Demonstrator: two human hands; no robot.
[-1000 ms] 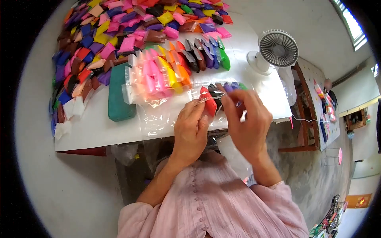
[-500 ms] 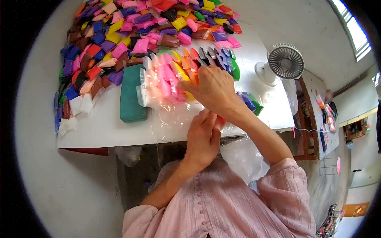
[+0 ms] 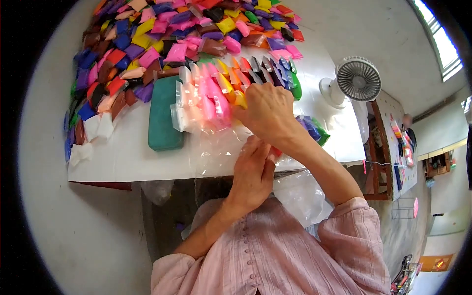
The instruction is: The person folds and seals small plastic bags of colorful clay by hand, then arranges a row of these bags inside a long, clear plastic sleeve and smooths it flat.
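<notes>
At the near edge of the white table (image 3: 115, 164): left hand (image 3: 253, 164) low, right hand (image 3: 269, 112) reaching across

Nearest: a clear bag (image 3: 302, 197) shows below the edge. Just above, the left hand lies with fingers together over a red packet (image 3: 276, 151), only a sliver of it visible. Gripped or merely covered: cannot tell. Light, flat pressure should do; the packets look soft and a hard pinch may dent them.

Clear film (image 3: 212, 156), loose and wrinkled, lies left of that hand. Fingers should pass above it; it could snag.

Next out: right hand over the rows of packets (image 3: 212, 89), thumb apart and pointing toward a yellow packet (image 3: 240, 100). Fingertips hidden, so contact and hold cannot be told. Judgement: anything drawn from here is best taken singly, lifted straight up, so closely set neighbours do not topple.

Right of the forearm, a small blue-and-green group (image 3: 310, 130); sleeve should clear it. Left of the rows, a green block (image 3: 164, 118).

Farther: white fan (image 3: 358, 78) at right, and a loose mixed heap (image 3: 176, 52) behind.
</notes>
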